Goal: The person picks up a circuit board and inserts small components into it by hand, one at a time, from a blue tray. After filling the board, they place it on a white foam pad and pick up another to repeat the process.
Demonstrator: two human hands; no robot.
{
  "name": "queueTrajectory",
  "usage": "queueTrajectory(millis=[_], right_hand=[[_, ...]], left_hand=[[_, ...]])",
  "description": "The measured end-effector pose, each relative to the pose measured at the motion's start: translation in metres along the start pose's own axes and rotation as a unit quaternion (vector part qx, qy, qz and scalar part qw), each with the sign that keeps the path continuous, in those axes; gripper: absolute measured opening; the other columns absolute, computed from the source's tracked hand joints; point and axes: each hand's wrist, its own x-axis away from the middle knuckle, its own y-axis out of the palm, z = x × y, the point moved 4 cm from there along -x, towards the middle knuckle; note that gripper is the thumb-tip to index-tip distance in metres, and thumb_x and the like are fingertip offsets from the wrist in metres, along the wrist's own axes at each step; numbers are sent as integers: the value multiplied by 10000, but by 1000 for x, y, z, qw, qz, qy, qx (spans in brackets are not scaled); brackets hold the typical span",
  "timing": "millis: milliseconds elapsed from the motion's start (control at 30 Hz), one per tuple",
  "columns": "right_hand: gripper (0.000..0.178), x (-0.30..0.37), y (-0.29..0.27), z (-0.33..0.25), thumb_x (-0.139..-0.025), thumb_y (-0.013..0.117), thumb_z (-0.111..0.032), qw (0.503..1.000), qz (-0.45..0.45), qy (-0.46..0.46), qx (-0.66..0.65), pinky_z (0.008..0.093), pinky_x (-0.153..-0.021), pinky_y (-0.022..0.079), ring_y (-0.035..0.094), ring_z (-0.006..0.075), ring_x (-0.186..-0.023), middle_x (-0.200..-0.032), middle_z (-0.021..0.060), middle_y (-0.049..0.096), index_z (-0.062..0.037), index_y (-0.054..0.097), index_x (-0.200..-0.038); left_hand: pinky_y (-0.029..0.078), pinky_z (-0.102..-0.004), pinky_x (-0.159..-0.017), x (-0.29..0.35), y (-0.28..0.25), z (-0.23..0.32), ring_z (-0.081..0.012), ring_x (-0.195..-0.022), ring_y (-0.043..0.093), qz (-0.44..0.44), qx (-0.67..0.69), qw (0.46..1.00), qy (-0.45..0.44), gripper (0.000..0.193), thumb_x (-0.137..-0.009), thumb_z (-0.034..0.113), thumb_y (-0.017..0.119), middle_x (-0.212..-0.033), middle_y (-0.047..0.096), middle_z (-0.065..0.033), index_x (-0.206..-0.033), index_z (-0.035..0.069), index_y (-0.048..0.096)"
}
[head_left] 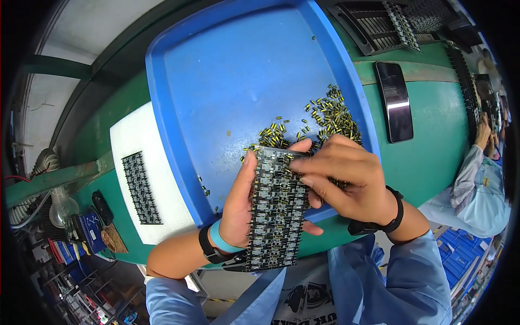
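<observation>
By the blue tray point(233, 81), left hand point(236, 208) holds circuit-board panel point(277, 211), probably light, stiff; edges suit holding. Right hand point(355, 176): I cannot tell grip.

The right hand point(355, 176) blurs at its fingertips; the circuit-board panel point(275, 216) hides much of the left hand point(237, 208). The edge crops the blue tray point(233, 65) at twelve o'clock; a co-worker's hands point(482, 131) look indistinct at three.

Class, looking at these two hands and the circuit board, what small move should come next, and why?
Perhaps the right hand should seat one of the small pieces at the far end of the circuit board: the hand's fingertips are there, the left hand supports the board, and such pieces lie loose in the blue tray. Whether the fingertips pinch one is unclear.
</observation>
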Motion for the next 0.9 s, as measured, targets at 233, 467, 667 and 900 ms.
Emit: queueTrajectory(millis=[233, 467, 667, 900], right_hand=[[177, 3, -6, 15, -925, 752, 66, 999, 34, -31, -22, 301, -758, 545, 694, 168, -846, -965, 119, 757, 32, 772, -1098], [99, 7, 1, 24, -948, 732, 59, 953, 58, 145, -260, 293, -789, 564, 712, 163, -879, -1014, 140, 758, 56, 744, -1046], [102, 3, -1, 22, -915, 755, 51, 962, 73, 128, -231, 339, -834, 568, 713, 221, -890, -1032, 122, 750, 13, 771, -1009], [199, 1, 3, 9, -843, 785, 61, 995, 31, -90, 34, 362, -808, 509, 632, 257, -918, -1039, 61, 710, -49, 795, -1009]], left_hand=[[585, -718, -915, -3, -8, 0, -341, -1192, 630, -52, 60, 997, 10, 872, -1054, 756, 249, -1445, 555, -173, -1704, 178, 186], [598, -691, -906, -2, -5, 1, -333, -1169, 638, -37, 52, 998, 8, 868, -1054, 753, 256, -1433, 564, -164, -1696, 169, 221], [631, -623, -892, -1, 1, 0, -304, -1144, 666, -1, 32, 999, 6, 830, -1072, 726, 258, -1370, 612, -139, -1651, 136, 333], [645, -606, -890, 1, -2, -5, -306, -1147, 685, 30, 1, 999, -22, 767, -1091, 694, 248, -1300, 652, -139, -1545, 112, 460]])
